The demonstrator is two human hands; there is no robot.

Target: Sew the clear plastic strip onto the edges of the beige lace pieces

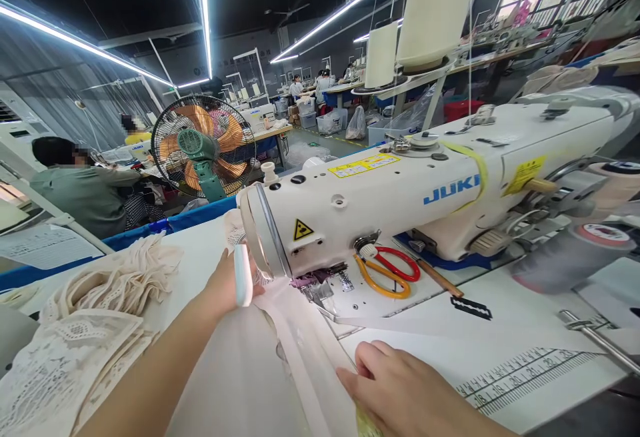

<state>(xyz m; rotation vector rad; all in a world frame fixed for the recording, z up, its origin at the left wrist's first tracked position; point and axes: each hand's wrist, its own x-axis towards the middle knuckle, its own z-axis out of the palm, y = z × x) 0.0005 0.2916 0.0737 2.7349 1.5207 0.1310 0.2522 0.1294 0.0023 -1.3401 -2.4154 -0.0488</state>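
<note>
A white sewing machine (390, 187) spans the view, with a strip of thin white fabric (300, 350) running from under its needle area towards me. Left of the machine's head, my left hand (227, 284) is closed on the fabric; a pale upright plate (243, 276) on the machine covers some of its fingers. My right hand (395, 384) lies low on the table, fingers curled, thumb and forefinger pinching the fabric's right edge. Below that hand a piece of yellow measuring tape (367, 422) shows. The needle itself is hidden.
Orange-and-red-handled scissors (383, 284) and a black blade on a wooden handle (471, 307) lie under the arm. Cream lace pieces (95, 310) are heaped at left. Grey thread cones (575, 257) stand right; a fan (203, 147) and a seated person (80, 184) are beyond.
</note>
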